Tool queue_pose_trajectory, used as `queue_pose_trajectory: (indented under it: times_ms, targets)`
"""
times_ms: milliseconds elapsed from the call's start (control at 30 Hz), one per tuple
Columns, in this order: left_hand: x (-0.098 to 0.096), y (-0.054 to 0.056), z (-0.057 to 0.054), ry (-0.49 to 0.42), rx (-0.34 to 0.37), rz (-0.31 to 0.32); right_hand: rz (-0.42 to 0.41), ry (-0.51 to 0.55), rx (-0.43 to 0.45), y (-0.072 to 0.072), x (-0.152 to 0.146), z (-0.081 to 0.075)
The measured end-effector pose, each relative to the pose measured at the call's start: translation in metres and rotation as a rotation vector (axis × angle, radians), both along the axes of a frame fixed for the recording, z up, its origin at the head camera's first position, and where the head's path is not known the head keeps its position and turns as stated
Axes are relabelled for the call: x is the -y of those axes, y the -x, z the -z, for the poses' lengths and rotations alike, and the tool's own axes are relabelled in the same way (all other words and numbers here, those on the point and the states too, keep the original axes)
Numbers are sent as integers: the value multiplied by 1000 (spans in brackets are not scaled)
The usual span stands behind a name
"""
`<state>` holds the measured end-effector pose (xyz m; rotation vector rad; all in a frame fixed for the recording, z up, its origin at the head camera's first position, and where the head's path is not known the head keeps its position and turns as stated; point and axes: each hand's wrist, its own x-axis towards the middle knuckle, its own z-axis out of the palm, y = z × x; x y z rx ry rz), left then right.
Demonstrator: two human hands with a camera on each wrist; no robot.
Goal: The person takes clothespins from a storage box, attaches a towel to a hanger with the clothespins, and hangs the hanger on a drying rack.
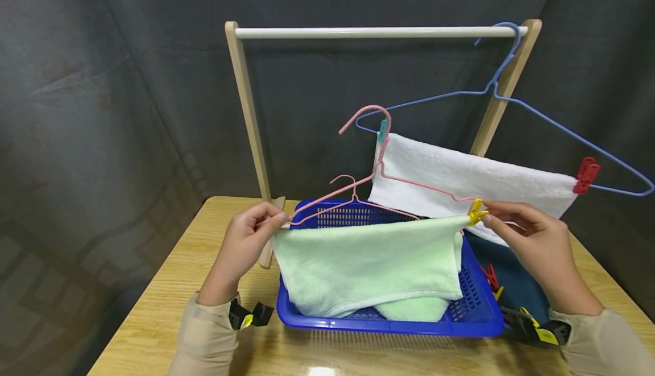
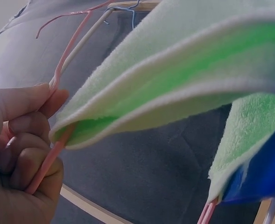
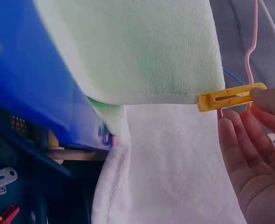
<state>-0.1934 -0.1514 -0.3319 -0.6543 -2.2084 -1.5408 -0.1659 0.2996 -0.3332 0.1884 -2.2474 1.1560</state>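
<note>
A pale green towel (image 1: pixel 368 268) hangs folded over the lower bar of a pink hanger (image 1: pixel 380 162), above a blue basket. My left hand (image 1: pixel 251 239) grips the hanger's left end beside the towel's fold; the left wrist view shows fingers curled round the pink bar (image 2: pixel 51 161). With thumb and fingers, my right hand (image 1: pixel 537 239) pinches the handle end of a yellow clothespin (image 1: pixel 476 214). In the right wrist view, the jaws of that clothespin (image 3: pixel 230 97) sit over the towel's top corner, by the hanger.
The blue basket (image 1: pixel 389 326) holds another green towel (image 1: pixel 414 309) and a second pink hanger (image 1: pixel 354 197). Behind, a white towel (image 1: pixel 440 165) hangs from a blue hanger (image 1: pixel 563 123) on a rack (image 1: pixel 378 33). A dark blue bin (image 1: pixel 532 285) with clothespins stands right.
</note>
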Motion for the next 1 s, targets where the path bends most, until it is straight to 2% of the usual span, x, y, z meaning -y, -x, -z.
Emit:
queue_pose_trajectory:
  times_ms: [300,467,700,833,1000]
  targets:
    - [-3,-5,-1,9,-47,-49,-10,-15,10,0,-6,2]
    - [-5,-6,-2,0,-34,-97,-20,-32,1,0,-10,1]
    - [-5,-3,-1,1,-72,-136,-35,-123,109,2,-25,3]
    - [-4,-2,1,-13,-92,-139,-98,-180,144,8,-37,9]
    - [-5,-1,1,-39,-116,-129,-181,-193,184,17,-49,19]
